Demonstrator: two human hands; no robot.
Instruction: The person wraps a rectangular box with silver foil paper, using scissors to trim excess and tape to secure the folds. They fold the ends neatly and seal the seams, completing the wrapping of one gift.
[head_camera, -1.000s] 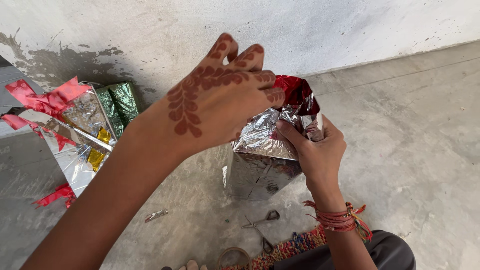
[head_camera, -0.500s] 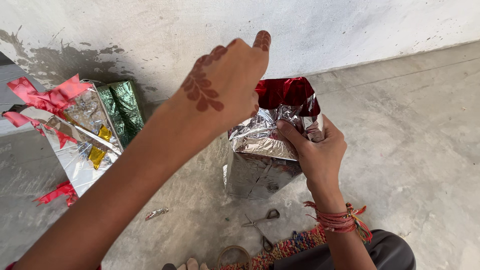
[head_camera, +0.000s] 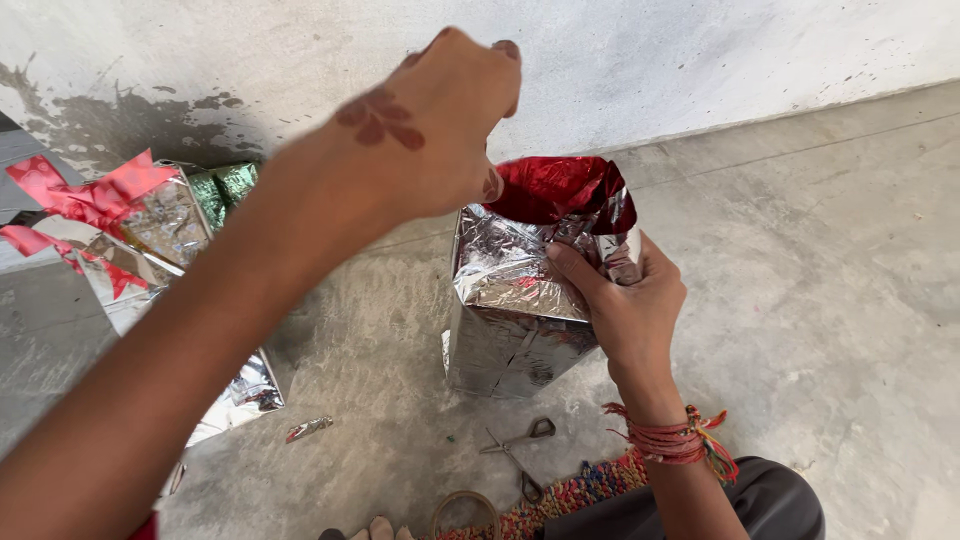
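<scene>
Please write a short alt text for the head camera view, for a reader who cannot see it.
A person's right hand presses down the silver foil wrapping on top of a standing box, while the left hand is raised in a fist above the red foil flap. Scissors and a tape roll lie on the concrete floor, with more foil-wrapped pieces at left.

silver foil-wrapped box (head_camera: 515, 325), red flap on top, centre floor | foil parcels with red ribbons (head_camera: 120, 225), left by wall

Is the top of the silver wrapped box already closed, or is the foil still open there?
Still open. On the silver wrapped box, a red-lined foil flap stands up unfolded while the right hand pinches the foil.
</scene>
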